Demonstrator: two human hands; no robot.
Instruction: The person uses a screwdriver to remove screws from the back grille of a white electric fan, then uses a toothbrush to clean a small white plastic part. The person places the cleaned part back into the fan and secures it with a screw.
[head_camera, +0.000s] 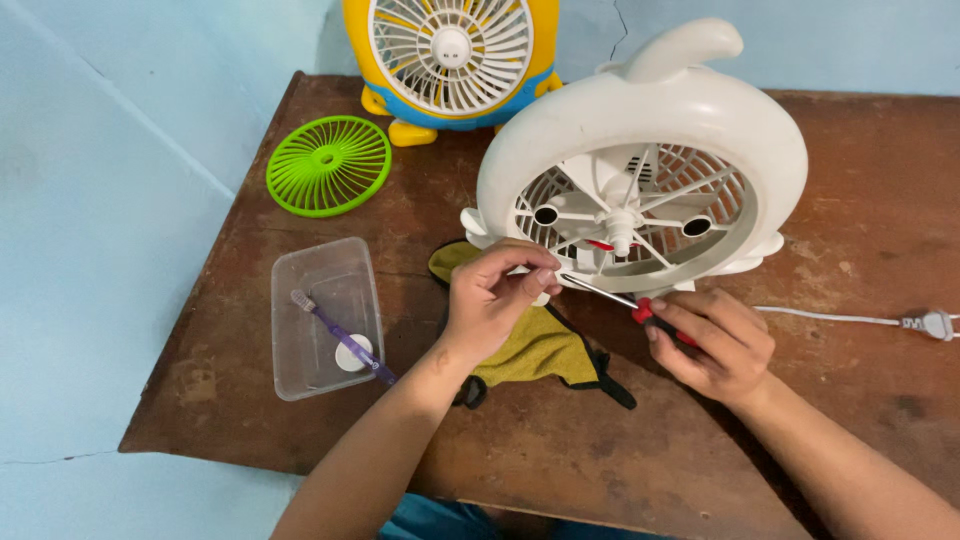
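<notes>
A white round fan housing (640, 120) with its front grille off stands on a brown wooden table (880, 240). My right hand (715, 345) grips a red-handled screwdriver (620, 298), whose metal tip points left to the housing's lower rim. My left hand (495, 300) has its fingertips pinched at that same spot, right at the screwdriver's tip; whether it holds a small part is hidden. A yellow cloth with black trim (545, 350) lies under both hands.
A green round fan grille (328, 165) lies at the back left. A yellow and blue fan (450, 55) stands behind it. A clear plastic tub (325, 315) holds a purple toothbrush (340, 335) and a white cap. A white cord (850, 320) runs right.
</notes>
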